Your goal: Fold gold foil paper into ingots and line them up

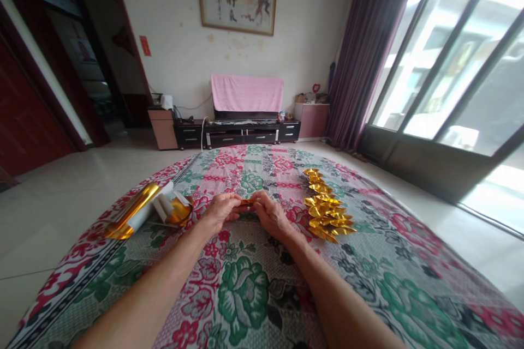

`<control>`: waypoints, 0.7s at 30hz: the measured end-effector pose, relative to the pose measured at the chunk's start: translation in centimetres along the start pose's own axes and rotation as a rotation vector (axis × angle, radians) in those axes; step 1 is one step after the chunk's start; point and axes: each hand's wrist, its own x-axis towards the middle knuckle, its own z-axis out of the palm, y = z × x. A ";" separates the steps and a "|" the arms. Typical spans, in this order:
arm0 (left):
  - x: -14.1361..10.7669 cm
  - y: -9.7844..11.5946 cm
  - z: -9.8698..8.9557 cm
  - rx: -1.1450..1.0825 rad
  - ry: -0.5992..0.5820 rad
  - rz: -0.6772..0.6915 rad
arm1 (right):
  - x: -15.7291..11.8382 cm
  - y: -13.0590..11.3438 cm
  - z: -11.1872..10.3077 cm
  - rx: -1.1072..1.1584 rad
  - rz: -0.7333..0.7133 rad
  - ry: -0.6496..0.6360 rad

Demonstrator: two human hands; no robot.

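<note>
Fingers (236,197) of the left hand (221,210) and right hand (268,214) pinch a narrow, shiny gold piece (246,202) between them

Tabletop cloth (243,292): grey ground, red-pink and green flowers, black-and-white banded border at left. Folded pieces (327,210) shiny gold; sheets (141,200) at left gold and white; held piece (245,202) orange-gold. Background: plain pink towel (248,92), purple curtain (356,49), black stand (229,138), white wall (164,0), dark red door (30,103).

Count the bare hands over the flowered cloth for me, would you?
2. The left hand and the right hand are close together over the middle of the flowered cloth, both holding one small gold piece.
</note>
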 end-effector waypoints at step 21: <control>0.5 -1.4 0.7 0.094 -0.097 0.270 | 0.9 2.2 1.2 0.437 0.188 0.106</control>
